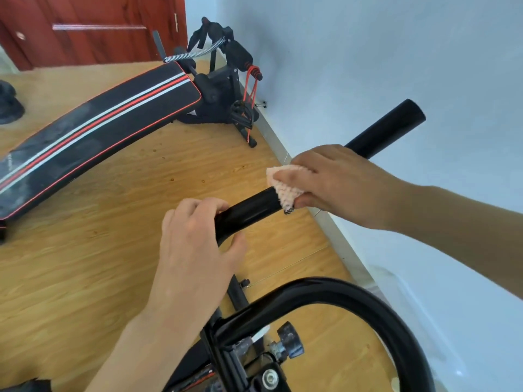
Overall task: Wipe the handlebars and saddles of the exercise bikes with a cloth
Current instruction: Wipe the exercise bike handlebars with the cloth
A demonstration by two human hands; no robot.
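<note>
A black exercise-bike handlebar (387, 127) runs from the lower middle up to the right, ending in a thick foam grip. My right hand (336, 179) holds a small pink cloth (283, 185) wrapped over the bar at mid length. My left hand (195, 239) grips the bar lower down, at its bend, fingers curled over the top. A second curved black handlebar tube (339, 290) arcs across the bottom right. No saddle is in view.
A black sit-up bench (93, 128) with red and white stripes lies on the wooden floor at the left, with springs and red bands at its far end. A pale wall (396, 52) stands close on the right. A red door is at the top left. An adjustment knob (288, 342) sits below.
</note>
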